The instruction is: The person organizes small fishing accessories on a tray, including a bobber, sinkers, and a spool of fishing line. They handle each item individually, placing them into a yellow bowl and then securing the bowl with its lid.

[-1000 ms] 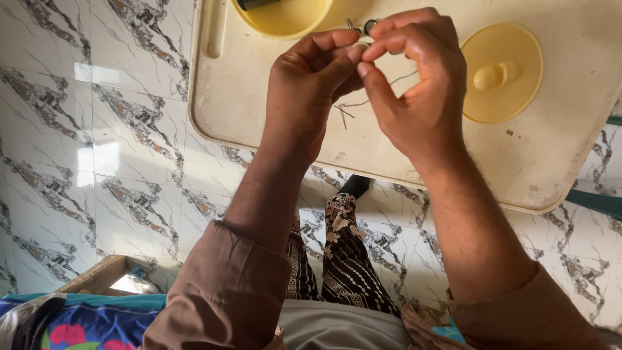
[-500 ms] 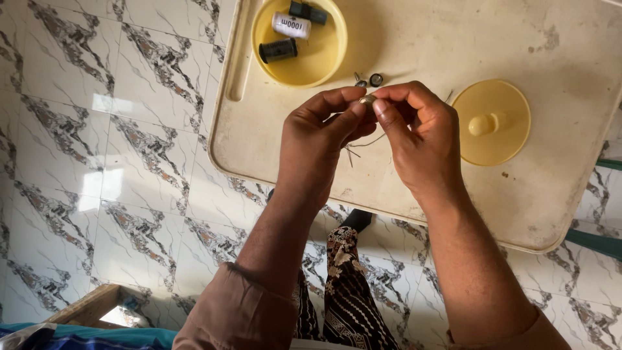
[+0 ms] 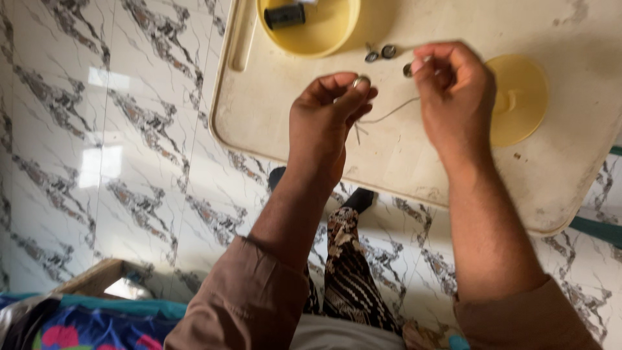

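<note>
My left hand (image 3: 327, 123) pinches a small silvery metal bobbin (image 3: 360, 81) between thumb and forefinger above a cream table (image 3: 453, 162). My right hand (image 3: 453, 97) is a little to the right of it, fingers closed on another small round metal piece (image 3: 408, 69). A thin thread (image 3: 389, 115) runs between the two hands. Two more small metal bobbins (image 3: 380, 53) lie on the table just above my hands.
A yellow bowl (image 3: 311, 26) with a black thread spool (image 3: 285, 15) stands at the table's far left. A yellow round lid (image 3: 525, 97) lies right of my right hand. Marbled floor tiles (image 3: 116, 129) surround the table; a patterned trouser leg (image 3: 346, 272) and a colourful cloth (image 3: 78, 324) show below.
My hands were pressed together on one small piece; now they have drawn apart, the right hand moving right and up, with the thread stretched between them. The view shifted slightly.
</note>
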